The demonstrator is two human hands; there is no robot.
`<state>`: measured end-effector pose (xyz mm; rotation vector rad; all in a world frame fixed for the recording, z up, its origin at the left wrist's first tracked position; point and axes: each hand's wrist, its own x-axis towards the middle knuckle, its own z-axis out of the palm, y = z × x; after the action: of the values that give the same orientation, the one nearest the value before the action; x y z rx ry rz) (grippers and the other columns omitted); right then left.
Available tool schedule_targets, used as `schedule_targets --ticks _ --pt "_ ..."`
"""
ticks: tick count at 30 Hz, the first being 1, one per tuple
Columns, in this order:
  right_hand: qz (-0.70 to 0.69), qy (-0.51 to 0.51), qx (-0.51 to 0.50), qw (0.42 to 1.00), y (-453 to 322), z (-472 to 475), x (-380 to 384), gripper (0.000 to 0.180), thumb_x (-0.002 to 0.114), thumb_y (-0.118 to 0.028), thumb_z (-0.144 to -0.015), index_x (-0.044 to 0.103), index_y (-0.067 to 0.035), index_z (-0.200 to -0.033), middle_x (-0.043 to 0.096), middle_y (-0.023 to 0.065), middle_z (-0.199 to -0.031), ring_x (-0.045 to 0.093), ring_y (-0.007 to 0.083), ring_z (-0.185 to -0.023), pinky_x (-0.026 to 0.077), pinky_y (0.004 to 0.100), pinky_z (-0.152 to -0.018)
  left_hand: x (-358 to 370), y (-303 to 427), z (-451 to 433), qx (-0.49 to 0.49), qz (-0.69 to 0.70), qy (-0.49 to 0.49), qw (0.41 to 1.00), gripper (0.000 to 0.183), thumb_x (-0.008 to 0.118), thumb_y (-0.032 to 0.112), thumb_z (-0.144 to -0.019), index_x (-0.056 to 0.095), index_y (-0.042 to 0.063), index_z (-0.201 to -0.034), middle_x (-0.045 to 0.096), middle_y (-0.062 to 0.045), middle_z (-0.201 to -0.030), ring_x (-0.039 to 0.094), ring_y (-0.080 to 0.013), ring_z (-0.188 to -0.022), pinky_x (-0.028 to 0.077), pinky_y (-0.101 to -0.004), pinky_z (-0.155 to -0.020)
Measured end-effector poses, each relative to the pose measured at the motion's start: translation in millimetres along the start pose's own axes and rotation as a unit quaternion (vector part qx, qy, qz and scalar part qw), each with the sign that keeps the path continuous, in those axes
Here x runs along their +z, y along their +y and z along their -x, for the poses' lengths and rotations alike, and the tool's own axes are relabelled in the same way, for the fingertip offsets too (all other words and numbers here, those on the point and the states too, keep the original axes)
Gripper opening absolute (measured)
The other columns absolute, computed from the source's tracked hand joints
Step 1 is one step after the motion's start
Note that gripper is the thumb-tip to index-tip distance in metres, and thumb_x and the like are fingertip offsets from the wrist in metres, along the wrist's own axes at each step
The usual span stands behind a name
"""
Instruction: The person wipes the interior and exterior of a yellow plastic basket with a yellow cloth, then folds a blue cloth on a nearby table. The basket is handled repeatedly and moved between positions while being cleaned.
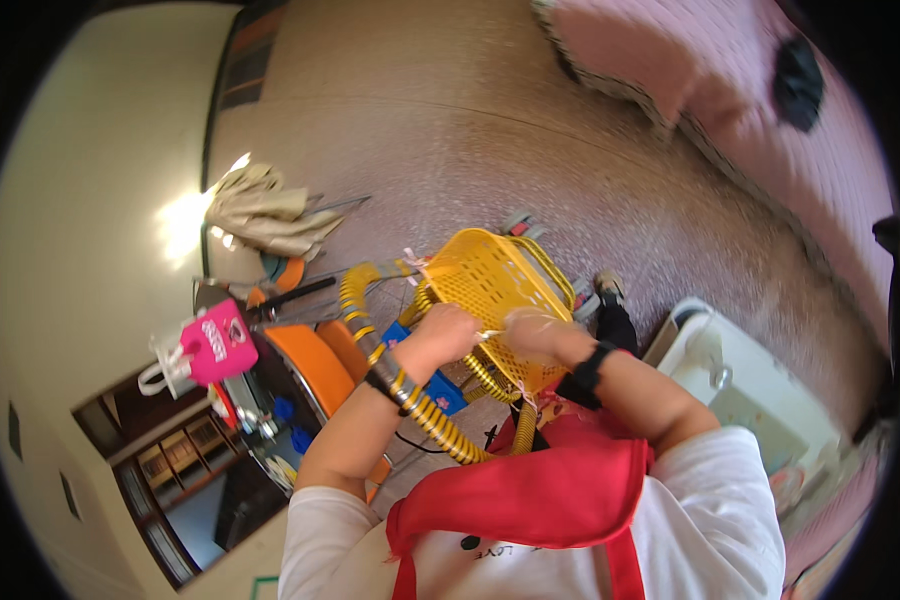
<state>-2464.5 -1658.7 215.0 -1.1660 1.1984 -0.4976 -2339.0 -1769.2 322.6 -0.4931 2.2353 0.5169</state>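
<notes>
A yellow perforated plastic basket (487, 277) is tied with pink strips to a wheeled frame, whose curved handle (356, 300) is wrapped in yellow and grey. My left hand (451, 334) is closed on one end of a thin whitish strip (489, 334) over the basket. Close beside it, my right hand (538, 334) is motion-blurred at the strip's other side; its fingers cannot be made out well. A dark band circles each wrist. Below the left hand, a blue part with a pink flower (444, 394) shows. A red apron (525, 502) covers my chest.
Orange chairs (296, 360) stand at left, near a pink bag (219, 342) and a cluttered dark table. Khaki cloth (270, 214) hangs farther back. At right are a white tub (750, 382) with things in it and a pink-covered bed (757, 150).
</notes>
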Motion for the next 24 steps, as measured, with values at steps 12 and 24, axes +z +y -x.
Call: schedule_targets --ticks 12,24 --pt "-0.507 0.153 0.076 0.845 -13 -7 1 0.017 0.050 -0.004 -0.089 0.056 -0.006 -0.104 0.063 0.0063 -0.095 0.062 0.0214 -0.077 0.051 0.0311 -0.065 15 1 12 0.007 0.040 0.082 0.996 0.014 0.060 0.016 -0.076 0.068 0.004 -0.076 0.064 -0.013 -0.076 0.059 -0.0312 -0.081 0.046 -0.0427 -0.076" --pt "0.044 0.066 -0.065 0.995 -16 -4 23 0.016 0.052 -0.012 -0.082 0.062 -0.006 -0.093 0.065 0.0166 -0.085 0.061 0.0381 -0.086 0.047 0.0429 -0.075 31 -9 15 0.021 0.042 0.164 0.985 0.011 0.061 0.014 -0.068 0.064 0.005 -0.063 0.061 -0.011 -0.065 0.059 -0.0289 -0.074 0.045 -0.0398 -0.070"
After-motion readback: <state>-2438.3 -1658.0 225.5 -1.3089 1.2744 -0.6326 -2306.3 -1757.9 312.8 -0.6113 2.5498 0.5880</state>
